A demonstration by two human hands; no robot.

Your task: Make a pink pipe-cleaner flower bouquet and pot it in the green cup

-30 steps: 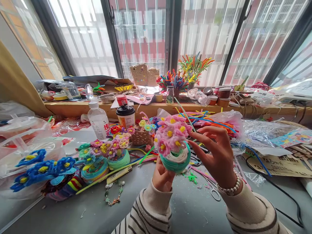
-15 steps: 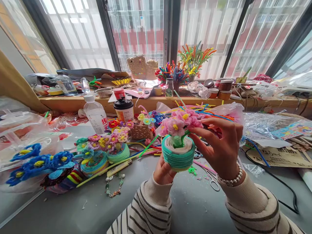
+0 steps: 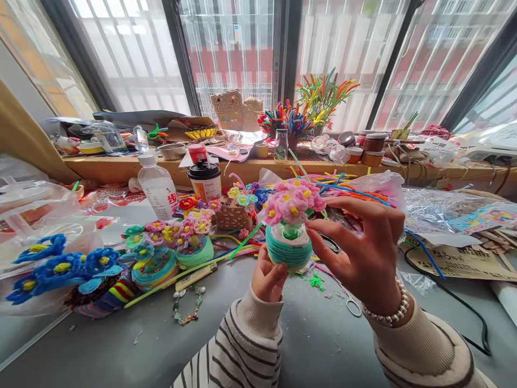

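Note:
A small pot [image 3: 289, 252] wrapped in teal chenille stems is held up over the table, tilted slightly. My left hand [image 3: 269, 277] grips it low on its left side. Pink pipe-cleaner flowers [image 3: 294, 202] with yellow centres rise from it in a cluster, above a white filling and a green base. Beside the cluster, on its right, is my right hand [image 3: 363, 242], fingers apart and curved; its index finger and thumb tips are at the flowers' edge, and whether they touch I cannot tell. A beaded bracelet circles the right wrist.
Left on the table are blue pipe-cleaner flowers [image 3: 62, 268], other flower pots [image 3: 196, 253], a water bottle [image 3: 157, 186] and a lidded cup [image 3: 205, 182]. A beaded bracelet [image 3: 188, 306] lies in front. Scissors [image 3: 354, 307] and green scraps [image 3: 316, 281] lie near the pot; a black cable [image 3: 480, 323] runs right.
The pot has shifted a little left and turned in my left hand, showing the flowers from another side. My right hand's fingers have spread and come away from the flower stems.

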